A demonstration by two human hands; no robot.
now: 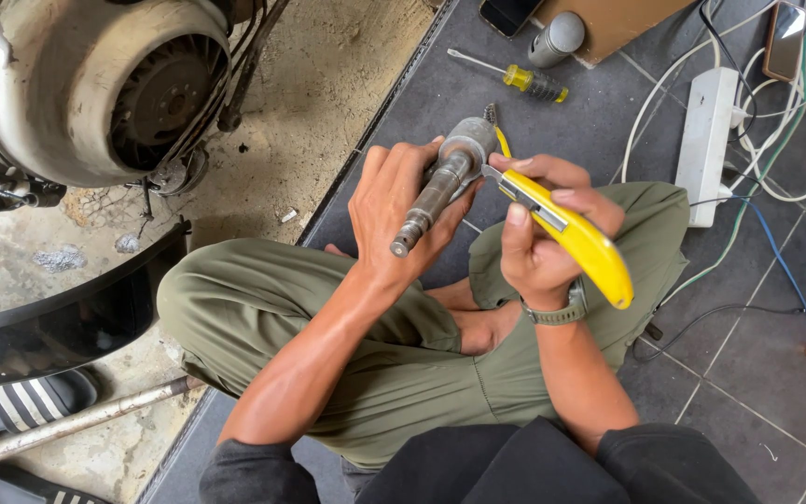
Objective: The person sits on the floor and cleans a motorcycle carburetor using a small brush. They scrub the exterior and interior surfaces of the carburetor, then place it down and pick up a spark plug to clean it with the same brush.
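Head view: left hand [394, 210] fingers clamped around a grey metal shaft [440, 182]; right hand [538, 238] fingers gripping a yellow utility knife [571, 233], blade touching the shaft, above the tiled floor [757, 373].

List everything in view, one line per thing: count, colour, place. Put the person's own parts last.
metal shaft: one, grey, gripped in left hand
utility knife: one, yellow, in right hand, blade at the shaft
screwdriver: one, yellow handle, on tiles above the hands
power strip: one, white, right, with cables
engine housing: one, dirty grey, top left
sandals: two, black with white stripes, bottom left
metal tube: one, grey, bottom left
wristwatch: one, grey-green, right wrist
left hand: one
right hand: one
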